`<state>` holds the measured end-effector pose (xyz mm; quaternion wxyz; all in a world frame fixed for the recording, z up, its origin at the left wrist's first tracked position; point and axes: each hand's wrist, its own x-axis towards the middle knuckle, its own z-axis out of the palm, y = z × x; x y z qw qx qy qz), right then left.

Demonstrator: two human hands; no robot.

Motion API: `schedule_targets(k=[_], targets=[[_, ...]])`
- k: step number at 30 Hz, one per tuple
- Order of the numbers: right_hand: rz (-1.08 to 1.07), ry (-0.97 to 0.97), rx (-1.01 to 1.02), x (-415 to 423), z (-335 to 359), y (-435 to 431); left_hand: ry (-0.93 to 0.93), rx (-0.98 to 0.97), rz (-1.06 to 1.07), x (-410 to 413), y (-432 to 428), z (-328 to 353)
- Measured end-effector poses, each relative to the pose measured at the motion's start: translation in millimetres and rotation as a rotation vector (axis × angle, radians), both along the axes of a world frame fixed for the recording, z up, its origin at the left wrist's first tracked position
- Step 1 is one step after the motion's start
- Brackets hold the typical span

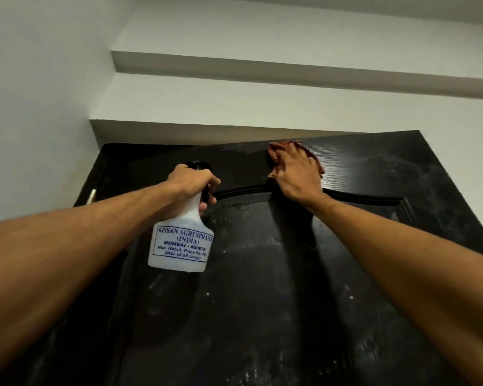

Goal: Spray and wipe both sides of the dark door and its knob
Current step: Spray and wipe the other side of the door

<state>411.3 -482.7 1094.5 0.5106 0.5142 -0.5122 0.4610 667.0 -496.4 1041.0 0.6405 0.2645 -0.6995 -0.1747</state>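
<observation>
The dark door (262, 302) fills the lower half of the view, seen from below, with pale smears and specks across its arched panel. My left hand (188, 182) grips the neck of a white spray bottle (181, 240) with blue lettering, a finger curled at its black trigger, held in front of the door's upper left. My right hand (296, 171) presses a reddish-brown cloth (315, 160) flat against the door near its top edge. The cloth is mostly hidden under the hand. The knob is out of view.
White wall (34, 107) stands at the left. A stepped white ceiling (262, 93) hangs close above the door's top edge. A metal hinge or bolt (90, 196) shows at the door's left edge.
</observation>
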Motion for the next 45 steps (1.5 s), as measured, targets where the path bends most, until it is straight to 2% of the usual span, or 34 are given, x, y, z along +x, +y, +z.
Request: schedule_targets(k=[5,7,10,12,18,20,24,25,27,30,32,36,38,39,43,45], targets=[[0.018,0.308,0.224,10.7,1.9,-0.1,-0.024,-0.006,-0.017,-37.4,16.8,8.3],[0.026,0.253,0.156,-19.1,8.9,16.0,-0.019,-0.015,-0.050,-54.8,24.5,10.3],[0.054,-0.002,-0.031,-76.9,15.6,40.9,-0.026,-0.018,-0.079,-71.0,30.0,11.9],[0.035,-0.078,-0.069,-92.0,12.0,44.5,-0.043,-0.009,-0.072,-78.6,30.5,12.9],[0.051,0.263,0.114,-60.3,0.0,30.1,-0.026,-0.002,-0.092,-97.9,32.6,22.7],[0.040,0.213,0.073,-81.8,7.4,41.2,-0.037,-0.004,-0.105,-103.9,32.4,24.0],[0.042,-0.148,-0.132,-133.4,11.9,55.7,-0.075,-0.012,-0.116,-108.7,30.3,22.9],[0.036,-0.160,-0.155,-129.4,10.8,51.7,-0.075,-0.016,-0.115,-108.9,30.1,23.1],[0.028,-0.018,-0.105,-115.5,2.5,42.6,-0.077,-0.017,-0.130,-121.8,30.9,22.1],[0.029,0.267,0.089,-100.2,-7.1,36.7,-0.081,-0.020,-0.153,-142.6,36.2,19.5],[0.027,0.314,0.111,-118.3,-1.2,45.9,-0.073,-0.028,-0.173,-153.8,42.2,19.7],[0.126,0.013,-0.141,-196.7,11.7,83.8,-0.089,-0.043,-0.170,-176.8,61.2,21.2],[0.101,-0.094,-0.170,-221.3,16.2,95.9,-0.072,-0.056,-0.149,-195.1,69.6,22.5],[0.088,-0.069,-0.142,-215.3,18.2,96.4,-0.057,-0.060,-0.140,-198.4,71.8,24.6],[0.049,0.285,0.093,-206.6,17.3,93.4,-0.025,-0.060,-0.122,-242.9,90.2,27.1],[0.052,0.293,0.080,-217.1,21.6,98.4,-0.016,-0.049,-0.137,-255.6,96.1,26.1]])
